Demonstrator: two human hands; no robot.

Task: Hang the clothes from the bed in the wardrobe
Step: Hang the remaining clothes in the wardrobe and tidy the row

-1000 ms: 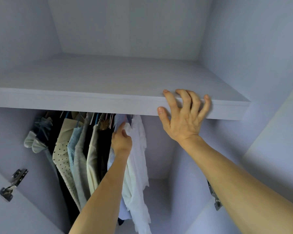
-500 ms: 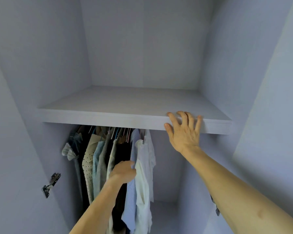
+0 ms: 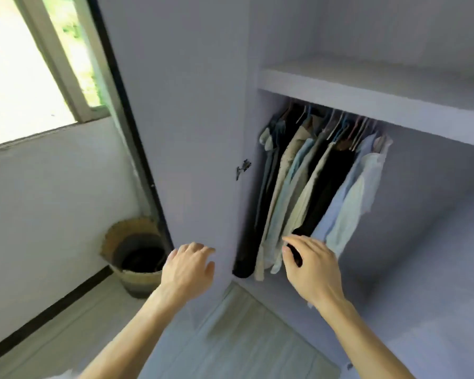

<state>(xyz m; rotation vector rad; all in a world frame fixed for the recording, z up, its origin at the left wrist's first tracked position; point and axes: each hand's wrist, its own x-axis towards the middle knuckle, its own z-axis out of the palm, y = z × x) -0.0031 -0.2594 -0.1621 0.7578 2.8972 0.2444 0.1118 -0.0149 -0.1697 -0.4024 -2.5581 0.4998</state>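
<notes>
The rail is hidden behind the shelf [image 3: 367, 101], and the hanging clothes [image 3: 312, 187] are smeared by blur.

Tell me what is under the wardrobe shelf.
A packed row of clothes on hangers: beige, pale blue, black and white. The front edge of the shelf hides the rail. The right hand covers some hems.

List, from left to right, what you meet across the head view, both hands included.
window → woven basket → left hand → right hand. The hanging clothes are left out because they overlap the right hand.
</notes>
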